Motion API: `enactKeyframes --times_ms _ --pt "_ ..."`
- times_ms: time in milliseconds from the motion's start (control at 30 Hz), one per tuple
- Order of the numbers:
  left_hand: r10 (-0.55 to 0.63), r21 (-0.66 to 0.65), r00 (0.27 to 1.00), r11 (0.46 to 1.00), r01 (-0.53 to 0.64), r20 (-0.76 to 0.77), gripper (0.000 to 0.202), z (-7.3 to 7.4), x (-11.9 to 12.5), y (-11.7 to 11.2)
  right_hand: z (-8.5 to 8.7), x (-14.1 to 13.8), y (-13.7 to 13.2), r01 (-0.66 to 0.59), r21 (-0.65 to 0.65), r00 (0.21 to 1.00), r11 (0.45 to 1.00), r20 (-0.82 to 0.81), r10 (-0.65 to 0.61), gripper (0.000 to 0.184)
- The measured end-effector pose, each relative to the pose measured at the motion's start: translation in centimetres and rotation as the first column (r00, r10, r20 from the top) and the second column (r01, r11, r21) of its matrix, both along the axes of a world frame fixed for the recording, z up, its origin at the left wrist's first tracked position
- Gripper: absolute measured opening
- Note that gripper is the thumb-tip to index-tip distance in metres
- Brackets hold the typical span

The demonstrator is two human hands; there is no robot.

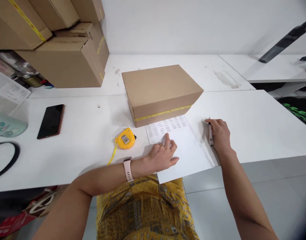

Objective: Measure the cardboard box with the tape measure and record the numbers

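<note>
A white sheet of paper (190, 150) with a printed table of small figures lies at the near edge of the white table (88, 146), its corner overhanging. My left hand (162, 155), with a pink watch at the wrist, rests flat on the sheet, fingers spread. My right hand (219, 133) lies at the sheet's right edge and holds a dark pen (211, 136). Just behind the paper stands a closed brown cardboard box (160, 93) sealed with yellow tape. A yellow tape measure (125, 138) sits left of the paper, its strap trailing toward me.
A black phone (51, 120) lies at the left. A teal case (6, 125) and a black cable loop (8, 160) sit at the far left. Stacked cardboard boxes (65, 56) fill the back left corner. A dark tool (285, 41) lies over a second table at right.
</note>
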State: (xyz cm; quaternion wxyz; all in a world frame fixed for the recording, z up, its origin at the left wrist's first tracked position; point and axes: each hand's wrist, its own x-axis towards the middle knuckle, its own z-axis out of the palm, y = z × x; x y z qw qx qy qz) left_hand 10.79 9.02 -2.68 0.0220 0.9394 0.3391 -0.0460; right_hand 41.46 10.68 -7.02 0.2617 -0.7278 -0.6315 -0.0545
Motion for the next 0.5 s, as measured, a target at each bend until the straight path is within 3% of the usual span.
enactKeyframes --times_ms 100,200,300,400,500 --pt "0.017 0.002 1.000 1.000 -0.017 0.013 0.056 0.2 -0.1 -0.2 -0.9 0.8 -0.2 0.057 0.034 0.998 0.998 0.016 -0.058 0.048" --pt "0.036 0.046 0.989 0.998 -0.043 0.142 0.032 0.8 -2.1 -0.4 -1.4 0.9 0.1 0.062 0.072 0.998 0.996 -0.024 -0.060 0.053" --pt "0.195 0.168 0.905 0.947 -0.274 0.379 0.025 1.5 -6.1 -0.4 -1.8 1.1 0.3 0.078 0.101 0.995 0.992 -0.072 -0.071 0.048" --pt "0.404 0.200 0.772 0.810 -0.551 0.491 0.039 1.7 -10.7 0.3 -2.1 1.6 0.5 0.101 0.114 0.989 0.988 -0.116 -0.088 0.042" --pt "0.567 0.039 0.713 0.771 -0.636 0.413 0.062 1.2 -13.5 1.2 -2.2 1.9 0.8 0.131 0.124 0.981 0.984 -0.158 -0.110 0.037"
